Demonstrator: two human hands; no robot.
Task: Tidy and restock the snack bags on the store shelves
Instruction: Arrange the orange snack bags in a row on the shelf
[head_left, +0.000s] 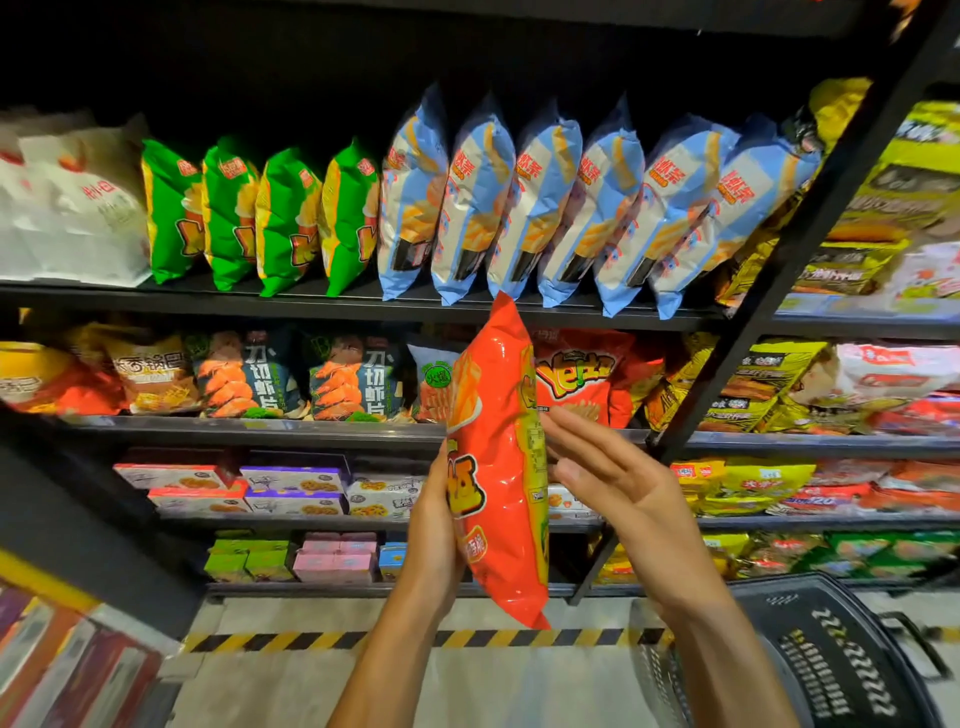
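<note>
An orange snack bag (496, 457) stands upright in front of me, seen edge-on, its top level with the upper shelf edge. My left hand (436, 525) grips its lower left side, thumb hidden behind the bag. With straight fingers, my right hand (618, 478) lies flat against the bag's right side. Behind the bag, matching orange bags (582, 374) sit on the second shelf (260, 428). A row of light blue bags (545, 202) and green bags (260, 213) stands on the upper shelf (311, 301).
A black shopping basket (831, 654) sits on the floor at lower right. A dark slanted shelf post (779, 270) crosses the right side. Boxed biscuits (291, 488) fill the lower shelves. Yellow-black hazard tape (311, 642) marks the floor.
</note>
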